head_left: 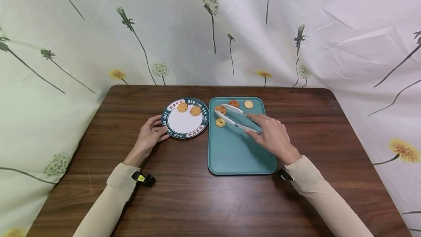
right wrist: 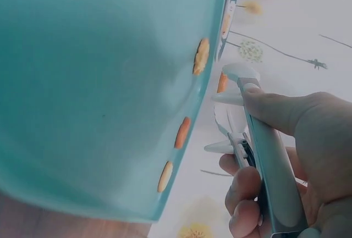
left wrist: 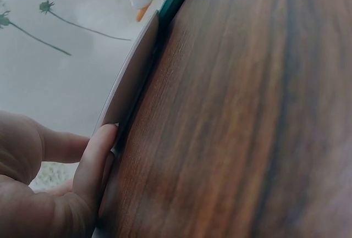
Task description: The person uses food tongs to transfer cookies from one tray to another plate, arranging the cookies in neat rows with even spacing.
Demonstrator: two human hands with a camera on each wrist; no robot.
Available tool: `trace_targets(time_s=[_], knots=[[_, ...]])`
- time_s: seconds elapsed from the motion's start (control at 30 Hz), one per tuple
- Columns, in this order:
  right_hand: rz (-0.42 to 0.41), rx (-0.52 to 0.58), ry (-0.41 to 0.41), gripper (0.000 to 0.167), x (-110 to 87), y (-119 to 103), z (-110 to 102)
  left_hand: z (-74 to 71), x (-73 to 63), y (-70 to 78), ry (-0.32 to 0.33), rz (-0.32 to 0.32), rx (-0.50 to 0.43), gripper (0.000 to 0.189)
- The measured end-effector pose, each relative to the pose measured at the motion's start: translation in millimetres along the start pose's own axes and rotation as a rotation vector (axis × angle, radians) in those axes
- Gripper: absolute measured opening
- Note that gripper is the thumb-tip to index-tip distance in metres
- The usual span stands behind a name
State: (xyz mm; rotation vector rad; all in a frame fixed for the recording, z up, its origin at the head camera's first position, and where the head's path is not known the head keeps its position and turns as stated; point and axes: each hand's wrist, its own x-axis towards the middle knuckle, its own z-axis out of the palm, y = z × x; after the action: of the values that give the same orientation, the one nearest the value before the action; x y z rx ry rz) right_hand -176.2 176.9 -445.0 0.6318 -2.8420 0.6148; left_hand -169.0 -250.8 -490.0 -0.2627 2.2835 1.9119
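My right hand grips metal tongs with white tips over the teal tray. Between the tips is a brown cookie, which the right wrist view shows raised off the tray. A scalloped yellow cookie, another brown cookie and a pale round cookie lie on the tray. My left hand holds the left rim of a round plate with a dark green patterned border. Two golden cookies sit toward the plate's far side.
Plate and tray stand side by side, their edges close together, on a dark wooden table. Behind the table's far edge hangs a white cloth printed with dandelions. A black band circles the left sleeve.
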Motion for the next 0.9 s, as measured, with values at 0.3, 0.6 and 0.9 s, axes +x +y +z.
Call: trace_targets(time_s=[0.3, 0.6, 0.9], knots=[[-0.042, 0.021, 0.002, 0.054, 6.8, -13, 4, 0.5, -0.7, -0.5, -0.001, -0.002, 0.005, 0.065], [-0.070, 0.010, -0.030, 0.052, 15.3, -26, 10, -1.8, -1.9, -2.9, 0.002, 0.002, -0.006, 0.065], [-0.103, -0.008, -0.049, 0.052, 19.8, -36, 15, -0.6, -0.1, -1.2, 0.005, -0.002, -0.002, 0.065]])
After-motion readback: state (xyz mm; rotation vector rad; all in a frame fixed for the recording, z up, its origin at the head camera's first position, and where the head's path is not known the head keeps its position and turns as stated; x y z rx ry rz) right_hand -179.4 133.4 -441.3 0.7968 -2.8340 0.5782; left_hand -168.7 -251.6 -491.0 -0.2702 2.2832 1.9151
